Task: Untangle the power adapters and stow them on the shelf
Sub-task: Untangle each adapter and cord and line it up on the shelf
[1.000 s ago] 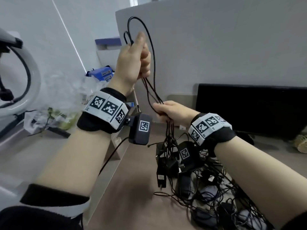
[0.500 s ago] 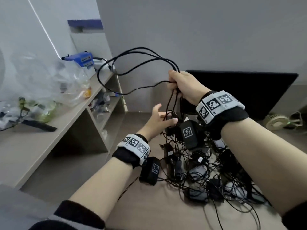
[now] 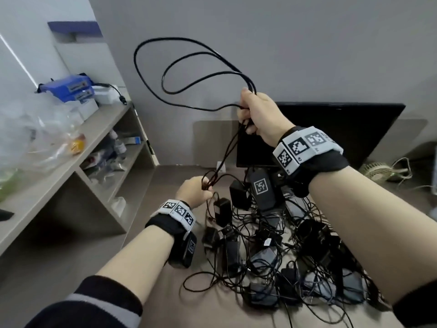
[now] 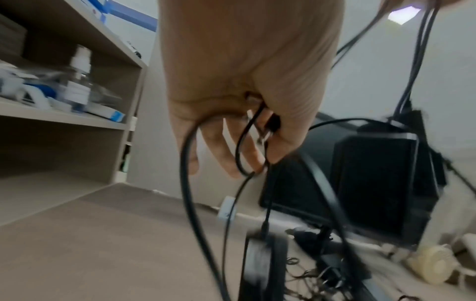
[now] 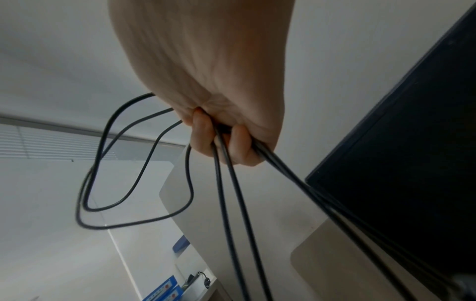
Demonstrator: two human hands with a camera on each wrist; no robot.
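Observation:
A heap of black power adapters point(image 3: 279, 252) with tangled cords lies on the brown table point(image 3: 151, 304). My right hand point(image 3: 256, 113) is raised above it and grips a bundle of black cable point(image 3: 165, 74) whose loops arc up to the left; the fist shows in the right wrist view point(image 5: 221, 140). Strands run down from it to my left hand point(image 3: 196, 189), which pinches the cable point(image 4: 242, 154) low over the heap's near-left side point(image 4: 257, 142). A black adapter point(image 3: 222, 210) hangs or stands just below that hand. The beige shelf point(image 3: 71, 159) is on the left.
The shelf's compartments hold bottles and packets point(image 3: 115, 147); blue boxes point(image 3: 71, 87) and a clear plastic bag point(image 3: 35, 133) sit on its top. A dark monitor point(image 3: 350, 129) leans on the grey wall behind the heap. A small cream fan point(image 3: 378, 170) lies at the right.
My left hand let go of the loops, dropped low and now pinches the cable near the heap. My right hand rose and took the looped bundle.

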